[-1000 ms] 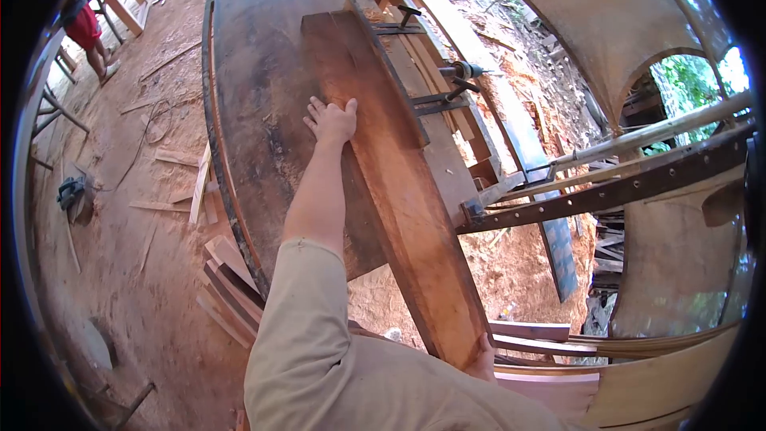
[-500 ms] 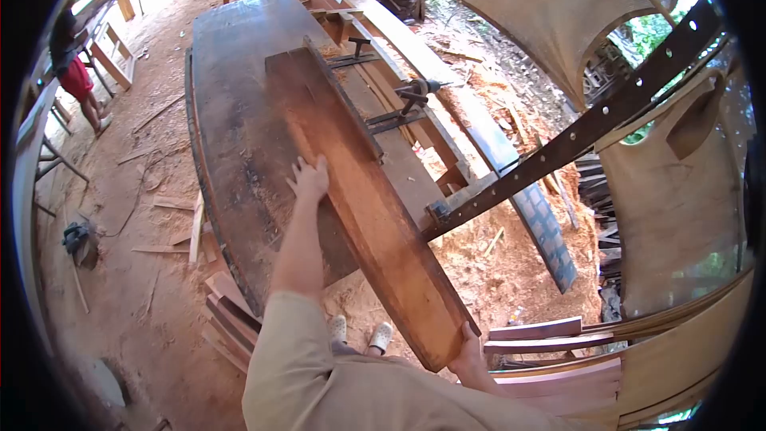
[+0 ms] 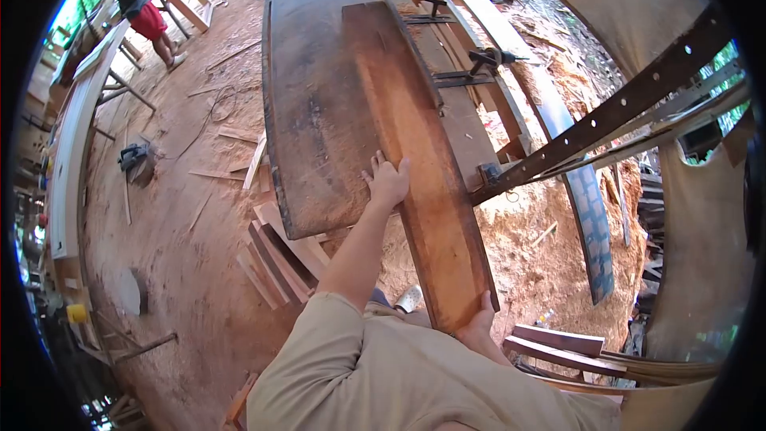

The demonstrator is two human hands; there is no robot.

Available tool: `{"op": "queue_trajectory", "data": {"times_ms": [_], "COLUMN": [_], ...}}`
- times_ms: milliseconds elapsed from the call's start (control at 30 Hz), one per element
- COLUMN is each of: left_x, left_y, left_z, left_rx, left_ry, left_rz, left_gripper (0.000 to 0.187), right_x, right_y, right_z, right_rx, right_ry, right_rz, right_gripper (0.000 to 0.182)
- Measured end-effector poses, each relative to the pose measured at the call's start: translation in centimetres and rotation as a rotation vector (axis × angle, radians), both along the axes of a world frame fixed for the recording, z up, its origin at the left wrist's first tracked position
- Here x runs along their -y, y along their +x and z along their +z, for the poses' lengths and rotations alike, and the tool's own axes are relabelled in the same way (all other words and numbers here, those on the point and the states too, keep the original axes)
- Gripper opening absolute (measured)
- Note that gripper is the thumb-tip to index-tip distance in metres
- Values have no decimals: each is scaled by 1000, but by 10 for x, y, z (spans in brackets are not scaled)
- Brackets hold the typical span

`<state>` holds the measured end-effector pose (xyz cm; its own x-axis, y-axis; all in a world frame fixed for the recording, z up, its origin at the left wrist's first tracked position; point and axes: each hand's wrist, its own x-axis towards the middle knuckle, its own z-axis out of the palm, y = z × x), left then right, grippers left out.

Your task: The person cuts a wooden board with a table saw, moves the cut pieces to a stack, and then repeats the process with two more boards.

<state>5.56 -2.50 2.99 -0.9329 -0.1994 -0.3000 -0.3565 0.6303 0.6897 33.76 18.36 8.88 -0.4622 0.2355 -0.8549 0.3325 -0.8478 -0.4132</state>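
A long reddish-brown wooden board (image 3: 431, 215) lies lengthwise over a dark, worn tabletop (image 3: 307, 128), its near end overhanging toward my body. My left hand (image 3: 388, 182) rests at the board's left edge, fingers spread over the tabletop side and thumb against the wood. At the near right corner, my right hand (image 3: 479, 323) grips the board; its thumb shows on the edge and the other fingers are hidden underneath.
Dark metal clamps (image 3: 488, 57) sit right of the board, and a long perforated metal bar (image 3: 598, 116) rises rightward. Wood offcuts (image 3: 275, 259) lie on the dusty ground at left. A power tool (image 3: 134, 157) sits farther left. A person in red shorts (image 3: 149, 22) stands at upper left.
My view has turned left, so the table and board appear farther right. Both hands stay at the board; my left hand's fingers look less widely spread.
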Motion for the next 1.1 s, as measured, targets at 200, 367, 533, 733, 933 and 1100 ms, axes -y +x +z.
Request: {"op": "queue_trajectory", "data": {"times_ms": [200,367,533,733,933,1100], "left_x": [1,4,7,14,21,26], "left_y": [-3,-22,-34,-50,-65,-79], "left_z": [5,7,4,3,10,3], "left_rx": [-35,-23,-46,-57,-59,-58], "left_ry": [35,22,43,44,61,53], "left_rz": [13,-22,-19,-18,-25,-38], "left_gripper": [73,69,69,70,73,75], "right_x": [-2,5,3,9,12,22], "right_y": [-3,-23,-34,-48,-63,-79], "right_z": [-12,-7,-11,-10,-14,-9], "right_rx": [-11,90,82,75,68,77], "right_ry": [-1,82,93,117,117,135], "right_rz": [14,33,49,64,58,52], "right_gripper": [62,65,66,62,60,61]}}
